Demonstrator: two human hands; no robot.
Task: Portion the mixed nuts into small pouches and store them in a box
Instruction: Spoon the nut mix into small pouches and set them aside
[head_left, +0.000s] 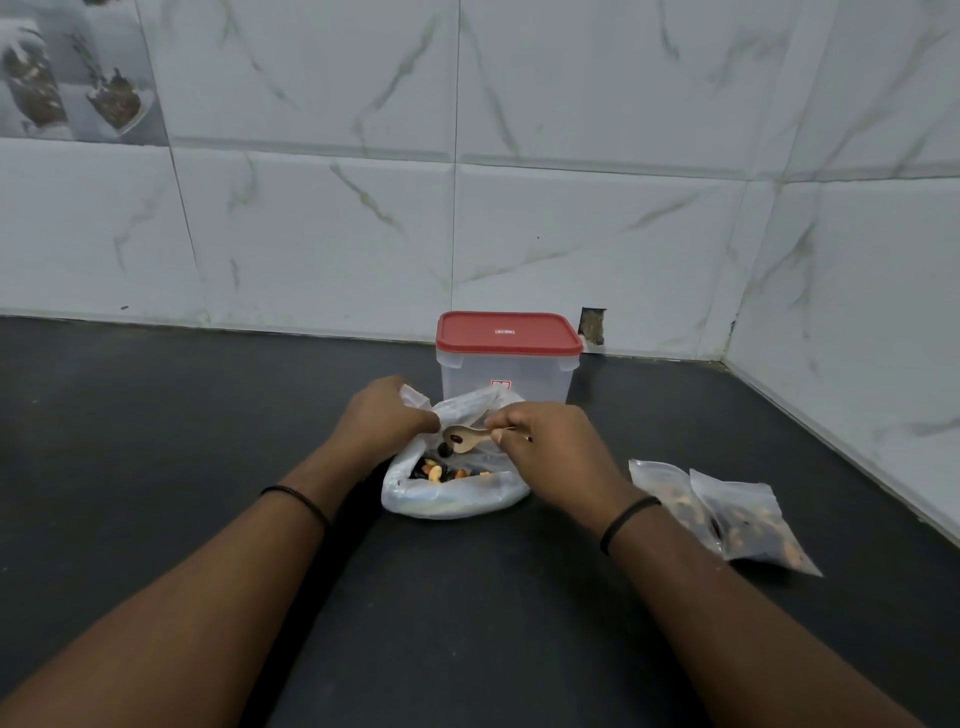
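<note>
A white plastic bag (452, 499) of mixed nuts (436, 472) lies open on the dark counter (182, 441). My left hand (382, 415) grips the bag's upper left rim and holds its mouth open. My right hand (545, 441) pinches the handle of a small wooden spoon (465, 437), whose bowl carries a nut or two above the bag's opening. Behind the bag stands a clear plastic box (506, 376) with its red lid (508, 332) shut. Two filled clear pouches (727, 514) lie flat to the right of my right forearm.
White marble-look tiled walls (467, 208) close the counter at the back and on the right, meeting in a corner at the far right. A small hole (592, 325) shows in the wall behind the box.
</note>
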